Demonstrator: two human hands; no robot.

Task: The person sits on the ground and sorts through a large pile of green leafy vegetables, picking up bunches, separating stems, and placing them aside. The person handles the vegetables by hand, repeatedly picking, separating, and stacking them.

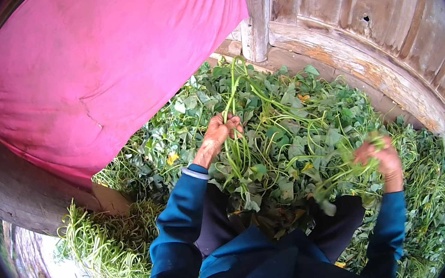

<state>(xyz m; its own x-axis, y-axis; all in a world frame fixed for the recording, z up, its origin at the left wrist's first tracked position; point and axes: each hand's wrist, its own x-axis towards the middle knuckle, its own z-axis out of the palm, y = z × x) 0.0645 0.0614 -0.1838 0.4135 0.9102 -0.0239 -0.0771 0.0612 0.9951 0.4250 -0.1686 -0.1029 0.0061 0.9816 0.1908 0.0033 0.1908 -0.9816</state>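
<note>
In front of me, my left hand (221, 129) is closed around a bundle of long green vine stems (233, 88). The stems loop above the fist, and their lower ends hang beneath it. Off to the right, my right hand (381, 158) is blurred and grips some leafy vine pieces (346, 174), whose leaves trail down towards my knee. Under both hands spreads a thick heap of leafy green vines (288, 139) with a few yellow leaves (172, 158). Which stems run between the two hands is hard to tell.
A large pink cloth (123, 59) hangs at the upper left. Behind the heap stand a wooden post (256, 36) and a plank wall (364, 11) above a weathered sill beam (344, 51). Bare stems (100, 256) are piled at the lower left beside a curved grey beam (20, 203).
</note>
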